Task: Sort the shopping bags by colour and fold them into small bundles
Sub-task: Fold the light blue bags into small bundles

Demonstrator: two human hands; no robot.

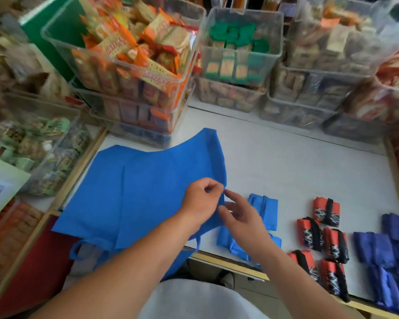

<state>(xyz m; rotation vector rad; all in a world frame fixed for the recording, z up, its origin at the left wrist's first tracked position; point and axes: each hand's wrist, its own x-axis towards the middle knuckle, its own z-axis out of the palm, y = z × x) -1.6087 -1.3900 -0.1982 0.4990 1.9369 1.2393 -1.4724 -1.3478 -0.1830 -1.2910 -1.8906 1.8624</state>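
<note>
A large blue shopping bag [134,194] lies spread flat on the white table [297,162], its handles hanging over the near edge. My left hand [202,201] pinches the bag's right edge. My right hand [242,215] is beside it with fingers spread and relaxed, touching the same edge. Behind my right hand lie two folded blue bundles [266,204]. Further right are several red-and-black folded bundles [326,236], and at the far right a stack of dark blue-purple bundles [385,254].
Clear plastic bins of biscuit packets [134,54] stand stacked along the back of the table, with more bins [240,49] to the right. Snack bins [37,146] fill the left side. A wooden rim [228,263] edges the table front.
</note>
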